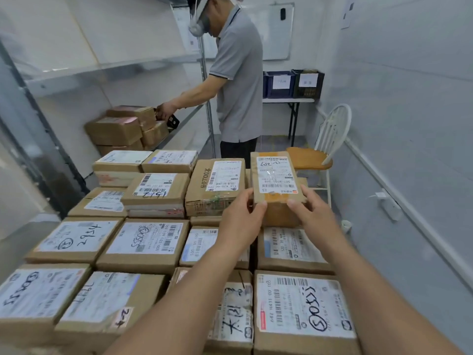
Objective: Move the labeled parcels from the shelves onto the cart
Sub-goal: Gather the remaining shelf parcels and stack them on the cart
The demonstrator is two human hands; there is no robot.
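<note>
Narrow white storeroom; metal shelves (107,70) along the left wall. No part of the cart shows: stacked parcels (146,239) cover it edge to edge, two layers deep in places. Left hand (240,216) and right hand (309,213) each grip a near corner of a small labeled parcel (276,175) at the far right corner of the load. Cannot tell whether it is set down or just above the box beneath. Brown parcels (122,129) sit on a lower shelf, where another person (238,73) reaches. Judgement: loading well advanced, not finished.

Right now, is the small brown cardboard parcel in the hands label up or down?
Up. The small brown cardboard parcel shows its white label on top; the left hand and right hand grip its near corners.
</note>
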